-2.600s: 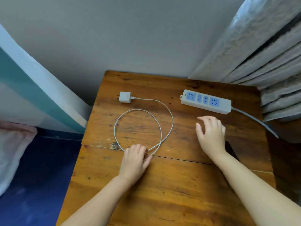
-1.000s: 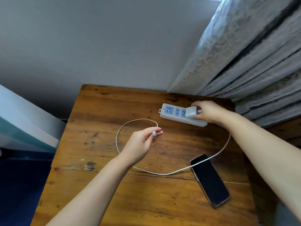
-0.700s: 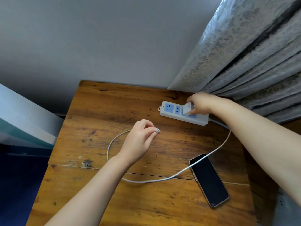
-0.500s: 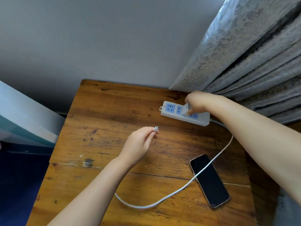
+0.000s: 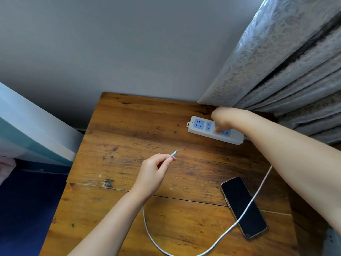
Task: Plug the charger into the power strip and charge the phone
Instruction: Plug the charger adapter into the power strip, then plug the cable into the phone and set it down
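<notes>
Two bare hands of mine work over a worn wooden tabletop [image 5: 129, 126] that stands against a grey wall [image 5: 129, 43], with a patterned curtain [image 5: 286, 71] hanging at its far right corner. My right hand [image 5: 224, 118] reaches to the power strip [image 5: 201, 127] at the back; its grip is closed down on the strip's middle, and I cannot tell if the charger is under my fingers. My left hand [image 5: 153, 174] pinches the cable [image 5: 212, 246] near its connector, tip lifted above the wood. This cable curves across the dark phone [image 5: 243, 207], lying face up.
</notes>
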The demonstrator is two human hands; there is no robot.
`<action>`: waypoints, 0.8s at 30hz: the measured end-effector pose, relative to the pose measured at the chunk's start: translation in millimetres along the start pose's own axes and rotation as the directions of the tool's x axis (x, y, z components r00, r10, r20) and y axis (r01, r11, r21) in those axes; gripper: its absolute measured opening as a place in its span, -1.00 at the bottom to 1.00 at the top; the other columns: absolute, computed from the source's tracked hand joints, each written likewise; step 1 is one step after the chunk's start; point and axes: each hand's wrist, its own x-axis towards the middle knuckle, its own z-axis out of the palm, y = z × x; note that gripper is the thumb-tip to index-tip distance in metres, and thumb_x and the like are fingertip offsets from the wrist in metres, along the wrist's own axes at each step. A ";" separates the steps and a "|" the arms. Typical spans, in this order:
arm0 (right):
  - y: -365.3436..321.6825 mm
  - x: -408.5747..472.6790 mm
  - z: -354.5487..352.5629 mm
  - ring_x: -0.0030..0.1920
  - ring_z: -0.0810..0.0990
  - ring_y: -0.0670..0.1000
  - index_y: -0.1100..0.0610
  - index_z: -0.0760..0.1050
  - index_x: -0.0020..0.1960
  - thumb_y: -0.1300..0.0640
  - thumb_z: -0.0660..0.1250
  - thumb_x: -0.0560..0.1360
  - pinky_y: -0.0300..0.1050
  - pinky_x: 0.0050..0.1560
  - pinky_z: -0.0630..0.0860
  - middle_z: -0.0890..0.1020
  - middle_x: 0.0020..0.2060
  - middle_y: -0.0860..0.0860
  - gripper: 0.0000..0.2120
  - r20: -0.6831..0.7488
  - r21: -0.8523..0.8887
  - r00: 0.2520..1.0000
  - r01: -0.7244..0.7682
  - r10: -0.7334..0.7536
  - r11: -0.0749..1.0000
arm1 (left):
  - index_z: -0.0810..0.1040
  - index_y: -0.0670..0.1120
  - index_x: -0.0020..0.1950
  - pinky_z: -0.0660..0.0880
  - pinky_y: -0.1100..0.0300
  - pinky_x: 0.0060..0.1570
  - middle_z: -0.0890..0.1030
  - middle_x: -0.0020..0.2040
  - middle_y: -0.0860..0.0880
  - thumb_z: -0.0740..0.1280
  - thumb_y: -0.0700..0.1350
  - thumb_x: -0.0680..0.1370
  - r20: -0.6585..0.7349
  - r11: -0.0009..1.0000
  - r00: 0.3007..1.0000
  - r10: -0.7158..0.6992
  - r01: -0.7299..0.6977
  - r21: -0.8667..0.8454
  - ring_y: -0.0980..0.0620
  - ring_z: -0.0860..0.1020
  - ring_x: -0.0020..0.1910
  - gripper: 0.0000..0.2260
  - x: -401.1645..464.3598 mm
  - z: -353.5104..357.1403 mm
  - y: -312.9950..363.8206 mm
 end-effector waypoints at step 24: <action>-30.9 -243.3 141.7 -0.08 0.62 -0.11 0.05 0.69 -0.10 0.05 0.38 0.46 -0.29 -0.05 0.52 0.66 -0.10 -0.05 -0.87 -0.237 0.932 0.858 0.333 0.455 -0.142 | 0.65 -0.06 -0.15 0.59 0.18 -0.26 0.65 -0.35 -0.05 0.32 -0.10 0.54 0.602 0.834 0.798 -0.016 0.343 -0.433 0.02 0.57 -0.43 -0.86 -62.3 86.1 103.8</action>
